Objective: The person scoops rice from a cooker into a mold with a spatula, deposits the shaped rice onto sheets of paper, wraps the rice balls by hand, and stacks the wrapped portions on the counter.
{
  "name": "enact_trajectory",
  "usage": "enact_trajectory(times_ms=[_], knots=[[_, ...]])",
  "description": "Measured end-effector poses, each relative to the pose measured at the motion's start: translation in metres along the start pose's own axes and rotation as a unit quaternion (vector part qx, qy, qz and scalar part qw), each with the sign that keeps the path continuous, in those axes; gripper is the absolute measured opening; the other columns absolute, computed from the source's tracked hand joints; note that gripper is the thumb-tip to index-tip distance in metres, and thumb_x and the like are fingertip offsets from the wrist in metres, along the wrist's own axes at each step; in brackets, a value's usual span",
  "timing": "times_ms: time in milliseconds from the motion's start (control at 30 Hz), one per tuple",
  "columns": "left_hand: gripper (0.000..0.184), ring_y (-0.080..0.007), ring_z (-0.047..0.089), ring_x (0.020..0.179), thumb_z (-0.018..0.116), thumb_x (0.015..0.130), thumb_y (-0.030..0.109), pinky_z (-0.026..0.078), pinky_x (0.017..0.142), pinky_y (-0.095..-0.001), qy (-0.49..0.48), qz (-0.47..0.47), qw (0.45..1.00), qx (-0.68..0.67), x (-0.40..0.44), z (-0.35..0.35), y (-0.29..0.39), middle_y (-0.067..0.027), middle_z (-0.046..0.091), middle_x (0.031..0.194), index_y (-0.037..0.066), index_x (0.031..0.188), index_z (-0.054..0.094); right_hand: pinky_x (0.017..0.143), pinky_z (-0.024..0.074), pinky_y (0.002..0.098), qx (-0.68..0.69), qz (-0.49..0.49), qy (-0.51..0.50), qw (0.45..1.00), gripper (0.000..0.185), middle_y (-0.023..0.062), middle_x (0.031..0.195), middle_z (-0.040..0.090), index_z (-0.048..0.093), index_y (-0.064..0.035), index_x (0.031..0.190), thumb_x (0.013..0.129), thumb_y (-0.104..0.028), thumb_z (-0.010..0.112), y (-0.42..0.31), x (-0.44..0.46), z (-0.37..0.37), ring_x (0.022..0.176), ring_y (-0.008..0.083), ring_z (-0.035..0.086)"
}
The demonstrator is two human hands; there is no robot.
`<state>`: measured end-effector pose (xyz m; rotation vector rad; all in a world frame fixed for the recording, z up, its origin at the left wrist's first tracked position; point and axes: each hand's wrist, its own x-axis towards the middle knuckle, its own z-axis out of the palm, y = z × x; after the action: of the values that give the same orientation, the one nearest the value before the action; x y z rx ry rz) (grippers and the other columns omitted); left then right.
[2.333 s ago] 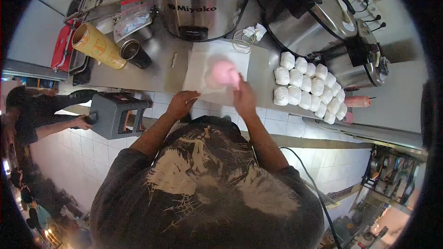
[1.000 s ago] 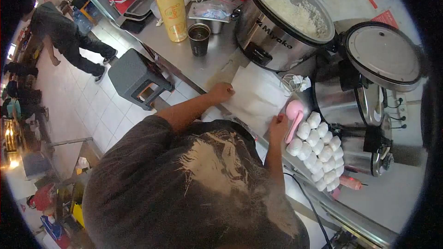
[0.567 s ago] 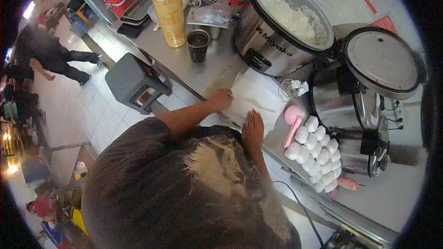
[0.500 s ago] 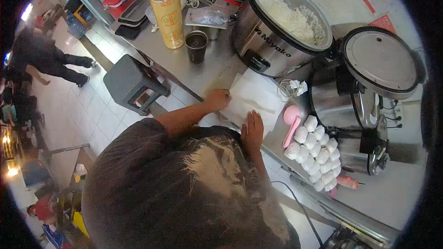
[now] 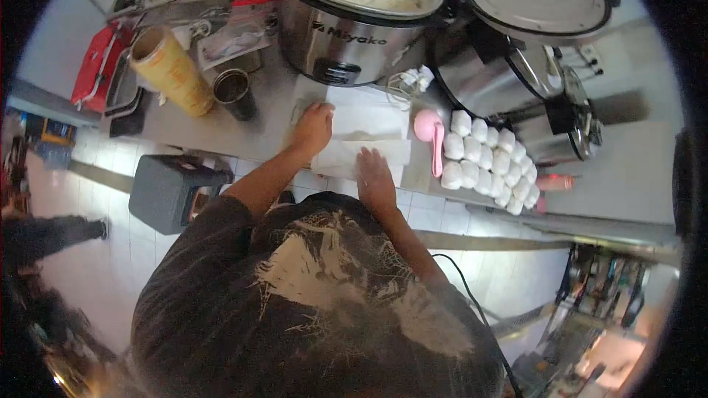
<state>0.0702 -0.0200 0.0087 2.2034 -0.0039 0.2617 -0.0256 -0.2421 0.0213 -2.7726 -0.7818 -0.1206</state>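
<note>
Since the earliest frame, the pink rice scoop (image 5: 428,129) has been released from the right hand (image 5: 375,175) and laid down, and that hand has been brought onto the white paper (image 5: 372,122). By the right hand nothing is gripped: it is set palm down, fingers extended, on the folded near flap of the paper. The left hand (image 5: 313,129) is placed at the paper's left edge with its fingers curled; whether the sheet is pinched cannot be told. The paper is spread on the steel tabletop (image 5: 274,121), in front of the Miyako rice cooker (image 5: 346,40), in which white rice is held. Just right of the paper, next to rows of white wrapped parcels (image 5: 490,158), the scoop is rested. A dark cup (image 5: 234,96) and a yellow printed roll (image 5: 171,72) are stood to the left. Beyond the tabletop, a tiled floor (image 5: 131,188), a grey stool (image 5: 158,195) and part of another person's leg (image 5: 55,239) can be seen. The scoop's bowl is pointed away from the wearer, its handle towards the front edge; the flap's long axis is run left to right, roughly along that edge.
</note>
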Motion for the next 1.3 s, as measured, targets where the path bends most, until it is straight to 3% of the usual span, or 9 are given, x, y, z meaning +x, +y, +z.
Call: enact_trajectory(times_ms=[100, 267, 500, 667, 800, 867, 933, 1100, 1300], knots=[[0.025, -0.0365, 0.056, 0.108, 0.062, 0.088, 0.013, 0.046, 0.089, -0.0469, -0.001, 0.122, 0.984, 0.133, 0.029, 0.021, -0.005, -0.0176, 0.060, 0.113, 0.005, 0.112, 0.062, 0.115, 0.0291, 0.0521, 0.007, 0.001, -0.010, 1.000, 0.052, 0.0171, 0.151, 0.037, 0.045, 0.0007, 0.138, 0.089, -0.013, 0.057, -0.004, -0.001, -0.001, 0.139, 0.0407, 0.035], [0.032, -0.0317, 0.034, 0.134, 0.044, 0.094, 0.021, 0.034, 0.102, -0.0528, -0.186, -0.058, 0.925, 0.327, 0.058, 0.025, 0.015, -0.0178, 0.043, 0.139, 0.010, 0.116, 0.066, 0.115, 0.0303, 0.0494, 0.071, 0.019, -0.035, 0.997, 0.050, 0.0173, 0.146, 0.045, 0.050, 0.0009, 0.134, 0.087, -0.013, 0.059, -0.004, 0.007, -0.019, 0.138, 0.0399, 0.037], [0.014, -0.0344, 0.064, 0.093, 0.059, 0.085, 0.010, 0.045, 0.086, -0.0491, -0.136, 0.092, 0.976, 0.142, 0.030, -0.005, 0.038, -0.0151, 0.068, 0.092, 0.007, 0.098, 0.063, 0.112, 0.0331, 0.0511, 0.121, -0.012, 0.025, 0.992, 0.049, 0.0189, 0.139, 0.049, 0.054, -0.0001, 0.129, 0.082, -0.007, 0.064, 0.024, 0.019, -0.024, 0.131, 0.0421, 0.043], [0.016, -0.0335, 0.063, 0.094, 0.062, 0.084, 0.010, 0.046, 0.087, -0.0443, -0.134, 0.149, 0.971, 0.127, -0.020, -0.021, 0.054, -0.0135, 0.067, 0.092, 0.009, 0.100, 0.063, 0.113, 0.0305, 0.0523, 0.111, -0.011, 0.148, 0.983, 0.055, 0.0179, 0.139, 0.049, 0.054, -0.0077, 0.133, 0.080, -0.009, 0.068, 0.031, 0.052, -0.065, 0.132, 0.0442, 0.039], [0.022, -0.0302, 0.061, 0.099, 0.062, 0.082, 0.009, 0.042, 0.092, -0.0481, -0.134, 0.208, 0.947, 0.207, -0.054, -0.019, 0.049, -0.0066, 0.066, 0.096, 0.012, 0.103, 0.064, 0.117, 0.0239, 0.0547, -0.041, -0.137, 0.056, 0.988, 0.052, 0.0121, 0.144, 0.049, 0.056, -0.0178, 0.135, 0.084, -0.012, 0.064, 0.052, 0.072, -0.058, 0.136, 0.0360, 0.040], [0.025, -0.0293, 0.058, 0.106, 0.062, 0.081, 0.008, 0.039, 0.096, -0.0509, -0.135, 0.183, 0.937, 0.263, -0.068, -0.015, 0.054, -0.0054, 0.065, 0.102, 0.012, 0.105, 0.064, 0.118, 0.0232, 0.0529, -0.086, -0.177, -0.158, 0.968, 0.045, 0.0112, 0.143, 0.051, 0.056, -0.0159, 0.135, 0.090, -0.017, 0.054, 0.061, 0.070, -0.043, 0.136, 0.0321, 0.043], [0.028, -0.0285, 0.055, 0.113, 0.062, 0.080, 0.007, 0.036, 0.101, -0.0537, -0.137, 0.158, 0.926, 0.316, -0.077, -0.008, 0.069, -0.0041, 0.064, 0.108, 0.013, 0.107, 0.064, 0.118, 0.0230, 0.0523, -0.057, -0.184, -0.139, 0.971, 0.043, 0.0123, 0.142, 0.052, 0.057, -0.0122, 0.135, 0.093, -0.018, 0.049, 0.063, 0.056, -0.028, 0.135, 0.0324, 0.044], [0.063, -0.0306, 0.024, 0.147, 0.056, 0.087, 0.015, 0.012, 0.116, -0.0621, -0.091, 0.095, 0.930, 0.344, -0.103, 0.056, 0.088, -0.0127, 0.035, 0.154, 0.007, 0.147, 0.039, 0.119, 0.0202, 0.0529, 0.018, -0.168, -0.134, 0.977, 0.051, 0.0191, 0.149, 0.042, 0.047, 0.0051, 0.138, 0.090, -0.012, 0.049, 0.063, 0.031, -0.001, 0.139, 0.0352, 0.037], [0.078, -0.0333, 0.010, 0.151, 0.053, 0.091, 0.021, 0.006, 0.116, -0.0640, -0.134, -0.042, 0.944, 0.300, -0.124, 0.076, 0.071, -0.0138, 0.010, 0.164, 0.002, 0.156, 0.013, 0.118, 0.0177, 0.0540, 0.157, -0.025, -0.068, 0.985, 0.077, 0.0308, 0.155, 0.023, 0.017, 0.0091, 0.150, 0.095, -0.029, 0.055, 0.067, 0.001, 0.021, 0.144, 0.0451, 0.024]])
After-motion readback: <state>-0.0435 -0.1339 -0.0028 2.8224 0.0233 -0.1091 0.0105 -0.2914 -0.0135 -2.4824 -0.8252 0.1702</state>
